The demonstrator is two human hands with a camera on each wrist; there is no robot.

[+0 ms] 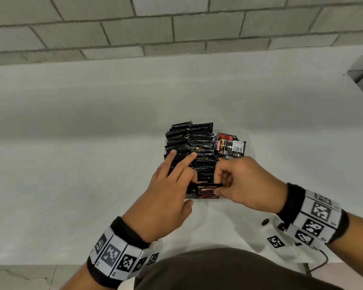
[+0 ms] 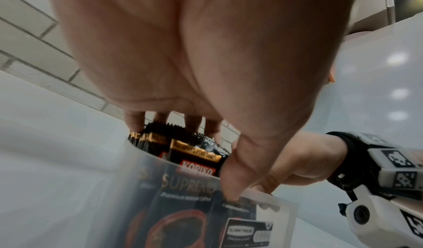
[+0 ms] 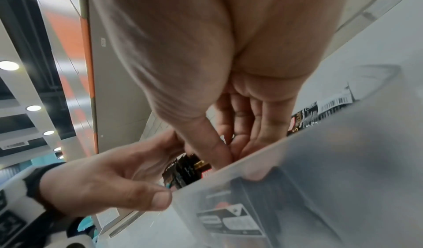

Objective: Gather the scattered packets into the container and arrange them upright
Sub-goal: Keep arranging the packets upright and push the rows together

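A clear plastic container (image 1: 250, 146) stands on the white table, packed with black packets (image 1: 189, 141) on edge in rows. My left hand (image 1: 182, 176) lies over the rows with straight fingers touching the packet tops (image 2: 194, 154), its thumb at the near wall (image 2: 114, 197). My right hand (image 1: 218, 186) pinches a black and gold packet (image 1: 206, 190) between thumb and fingers at the container's near end. Two loose packets, one red and black (image 1: 224, 145) and one showing a barcode (image 1: 237, 148), lie flat at the right side. In the right wrist view the right hand's fingers (image 3: 242, 125) dip behind the frosted wall (image 3: 343, 161).
The white table (image 1: 71, 185) stretches wide to the left and beyond the container. A grey tiled wall (image 1: 176, 28) closes the back. The table's right edge (image 1: 356, 84) drops off at the far right. The near edge runs just in front of my body.
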